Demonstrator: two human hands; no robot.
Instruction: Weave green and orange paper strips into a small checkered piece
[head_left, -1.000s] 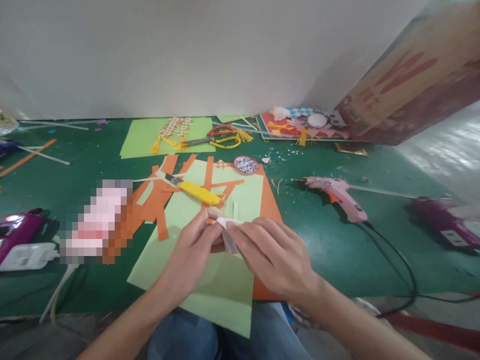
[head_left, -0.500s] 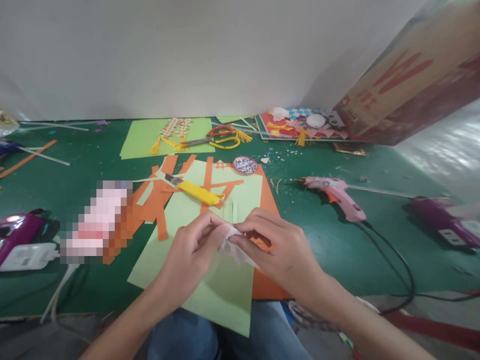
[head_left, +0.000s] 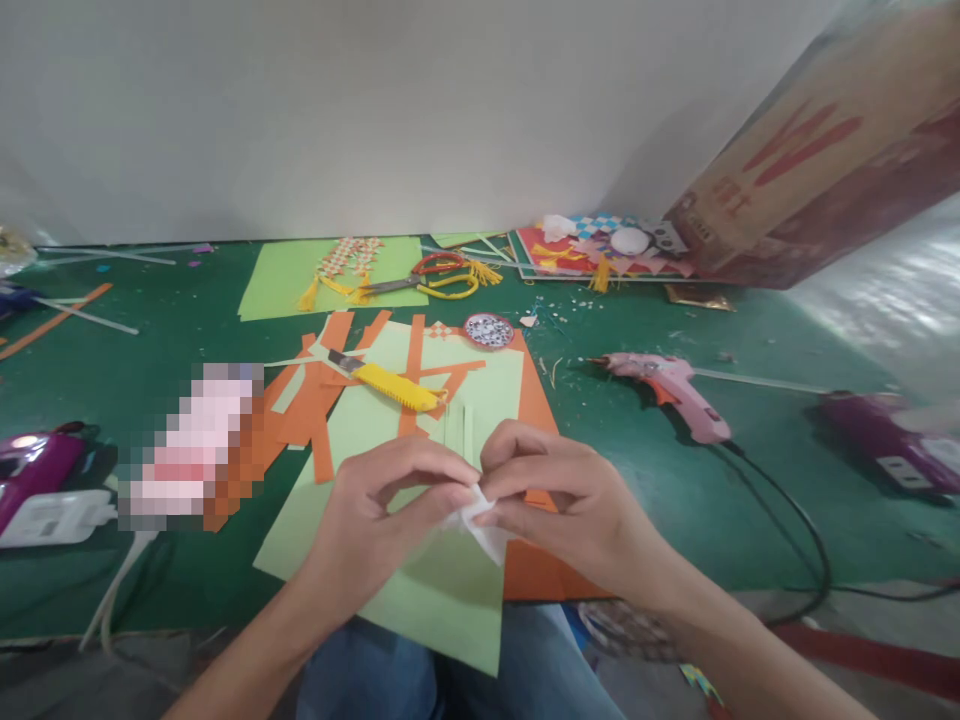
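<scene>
My left hand [head_left: 379, 515] and my right hand [head_left: 559, 505] meet over a light green paper sheet [head_left: 431, 575] at the near edge of the green table. Both pinch a small crumpled white scrap of paper [head_left: 484, 530] between thumb and fingertips. Under the green sheet lies an orange sheet [head_left: 536, 400] with cut orange strips [head_left: 319, 400] beside it. A yellow utility knife [head_left: 390, 383] rests on the papers just beyond my hands.
A pink glue gun [head_left: 671, 392] with a black cord lies to the right. Scissors [head_left: 420, 278] and woven paper work sit on a far green sheet. A dish of googly eyes [head_left: 489, 329], a cardboard box [head_left: 817, 160], purple devices [head_left: 34, 465] and a white charger [head_left: 52, 515] surround.
Both hands have drawn nearer to me and lower, and the fingers have curled tighter round the white scrap, which now looks more crumpled.
</scene>
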